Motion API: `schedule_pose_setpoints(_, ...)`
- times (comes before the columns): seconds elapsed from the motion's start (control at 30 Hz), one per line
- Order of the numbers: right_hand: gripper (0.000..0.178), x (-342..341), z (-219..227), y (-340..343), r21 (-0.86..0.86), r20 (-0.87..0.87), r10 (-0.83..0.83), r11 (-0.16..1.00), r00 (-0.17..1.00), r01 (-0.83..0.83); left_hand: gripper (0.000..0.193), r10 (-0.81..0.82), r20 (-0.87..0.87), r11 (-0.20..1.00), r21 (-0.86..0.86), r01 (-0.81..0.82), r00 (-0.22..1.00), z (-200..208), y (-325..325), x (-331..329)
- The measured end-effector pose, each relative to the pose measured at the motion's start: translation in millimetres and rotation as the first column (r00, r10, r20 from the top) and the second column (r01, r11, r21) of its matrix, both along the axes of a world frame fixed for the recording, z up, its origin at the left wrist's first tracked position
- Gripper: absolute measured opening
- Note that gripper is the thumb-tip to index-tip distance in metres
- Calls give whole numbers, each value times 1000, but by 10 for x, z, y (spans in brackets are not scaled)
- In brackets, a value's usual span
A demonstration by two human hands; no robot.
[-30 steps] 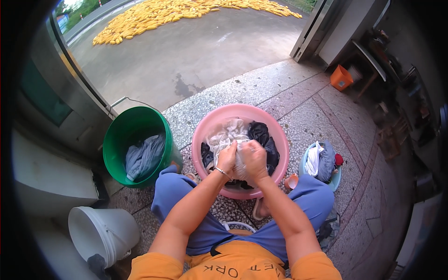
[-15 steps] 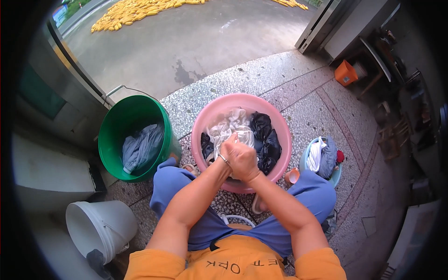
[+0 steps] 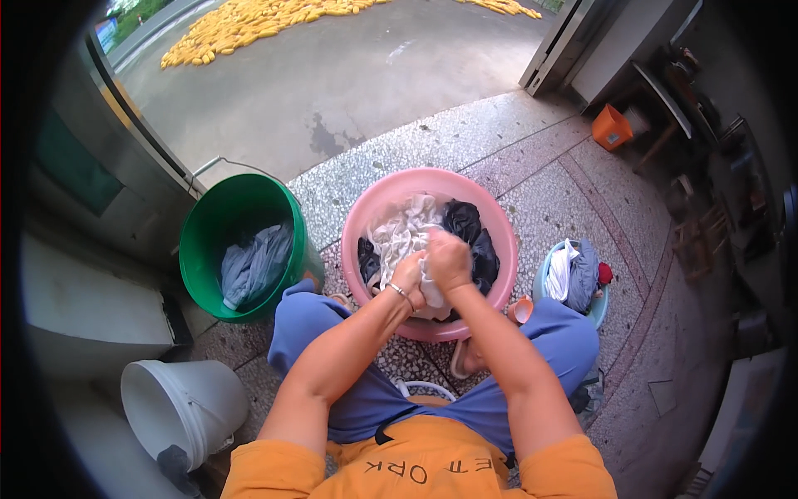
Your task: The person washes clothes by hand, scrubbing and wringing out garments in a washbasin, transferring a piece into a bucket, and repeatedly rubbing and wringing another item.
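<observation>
A wet white garment (image 3: 407, 229) lies bunched in the pink basin (image 3: 356, 224) between my legs, among black clothes (image 3: 482, 254). My left hand (image 3: 406, 281), with a bracelet at the wrist, is closed round a bunch of this white cloth over the near half of the basin. Just right of it and slightly farther off, my right hand (image 3: 449, 259) is clenched on the same garment, its fingers partly blurred. A bit of the cloth shows between the two fists. Much of the gripped cloth is hidden behind my hands.
Left of the basin stands a green bucket (image 3: 198, 249) holding grey-blue cloth; nearer is a tilted white bucket (image 3: 208, 403). At right are a small pink cup (image 3: 521, 309) and a light-blue basin (image 3: 600, 314) of clothes. An orange pail (image 3: 611, 126) stands farther right. Corn cobs (image 3: 249, 27) lie outside.
My hands, clasped together before, have come slightly apart. The right hand has moved forward and right, while the left stays near the same place; white cloth now shows between them.
</observation>
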State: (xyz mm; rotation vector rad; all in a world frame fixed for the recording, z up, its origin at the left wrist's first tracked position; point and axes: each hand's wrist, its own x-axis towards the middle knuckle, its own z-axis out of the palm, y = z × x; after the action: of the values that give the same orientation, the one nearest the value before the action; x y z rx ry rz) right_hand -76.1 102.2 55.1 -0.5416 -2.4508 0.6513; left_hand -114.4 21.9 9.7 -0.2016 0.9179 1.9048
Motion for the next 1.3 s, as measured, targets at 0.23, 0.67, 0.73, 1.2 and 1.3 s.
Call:
schedule_pose_setpoints(0.23,40,213,153,145,-54,-205,-26,998,978,15,35,-87,191,987,146,60,978,539,-232,-204)
schedule_pose_setpoints(0.67,25,774,-9,206,-633,-24,334,724,942,-273,44,84,154,979,170,-110,985,678,-326,-231)
schedule_pose_setpoints(0.73,5,678,51,157,-904,-227,16,368,974,-217,43,112,-158,994,34,-108,981,576,-307,-218)
schedule_pose_setpoints(1.2,31,154,157,-278,-184,26,-25,982,999,29,32,-18,223,1000,11,16,975,414,-120,118)
schedule_pose_setpoints(1.3,33,67,59,-335,-196,-11,-18,981,1000,15,27,-71,193,980,199,32,979,133,-240,28)
